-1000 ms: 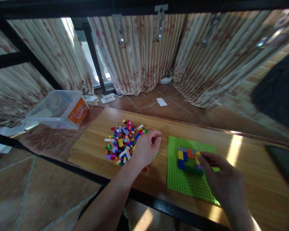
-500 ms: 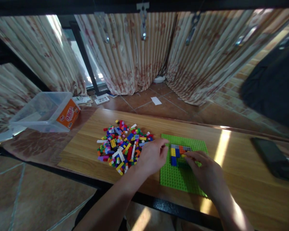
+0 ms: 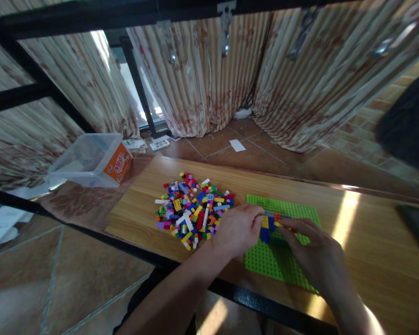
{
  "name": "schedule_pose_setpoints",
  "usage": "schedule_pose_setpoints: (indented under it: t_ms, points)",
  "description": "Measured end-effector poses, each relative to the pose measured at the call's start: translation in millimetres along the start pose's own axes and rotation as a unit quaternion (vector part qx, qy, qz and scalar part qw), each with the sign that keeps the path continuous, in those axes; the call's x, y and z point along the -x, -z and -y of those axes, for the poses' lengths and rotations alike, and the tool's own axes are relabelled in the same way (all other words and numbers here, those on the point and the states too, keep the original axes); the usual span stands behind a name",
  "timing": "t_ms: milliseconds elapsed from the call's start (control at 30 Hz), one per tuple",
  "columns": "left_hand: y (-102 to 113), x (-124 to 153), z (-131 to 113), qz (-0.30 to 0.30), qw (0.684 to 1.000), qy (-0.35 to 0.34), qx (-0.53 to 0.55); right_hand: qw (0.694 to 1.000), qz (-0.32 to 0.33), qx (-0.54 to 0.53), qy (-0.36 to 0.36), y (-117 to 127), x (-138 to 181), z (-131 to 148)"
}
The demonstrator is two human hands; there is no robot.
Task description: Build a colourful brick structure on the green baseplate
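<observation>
Pressing bricks onto the green baseplate (image 3: pixel 282 260), both hands are meeting over the little brick build (image 3: pixel 269 223). Left hand (image 3: pixel 238 229) is curling at its edge, right hand (image 3: pixel 316 253) pinching there; can't tell what either's holding. Next piece probably needs lining up. Loose brick pile (image 3: pixel 193 211) is sitting left on the wooden surface (image 3: pixel 363 260), curtains behind.
</observation>
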State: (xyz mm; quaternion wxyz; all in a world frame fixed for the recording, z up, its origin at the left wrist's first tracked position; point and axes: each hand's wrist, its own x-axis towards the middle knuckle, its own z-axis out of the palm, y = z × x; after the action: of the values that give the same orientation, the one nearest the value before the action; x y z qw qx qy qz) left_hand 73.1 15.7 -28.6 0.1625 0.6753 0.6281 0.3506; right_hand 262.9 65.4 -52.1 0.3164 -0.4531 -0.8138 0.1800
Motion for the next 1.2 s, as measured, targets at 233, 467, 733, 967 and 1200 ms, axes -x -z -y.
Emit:
schedule_pose_setpoints:
  t_ms: [233, 467, 733, 967, 1200]
  points:
    - [44, -8, 32, -0.174, 0.979, 0.094, 0.057, 0.988, 0.106, -0.028, 0.109, -34, 11, 44]
    - [54, -6, 48, -0.211, 0.968, 0.116, 0.075, 0.981, 0.125, -0.036, 0.145, -59, 12, 63]
    - [58, -1, 41, -0.159, 0.982, 0.101, 0.024, 0.993, 0.074, -0.046, 0.075, -82, 3, 73]
    - [56, -2, 37, -0.127, 0.986, 0.103, 0.016, 0.992, 0.082, -0.081, 0.043, -78, 0, 82]
    - [52, -2, 38, -0.124, 0.988, 0.091, 0.010, 0.989, 0.077, -0.121, -0.037, -53, 0, 75]
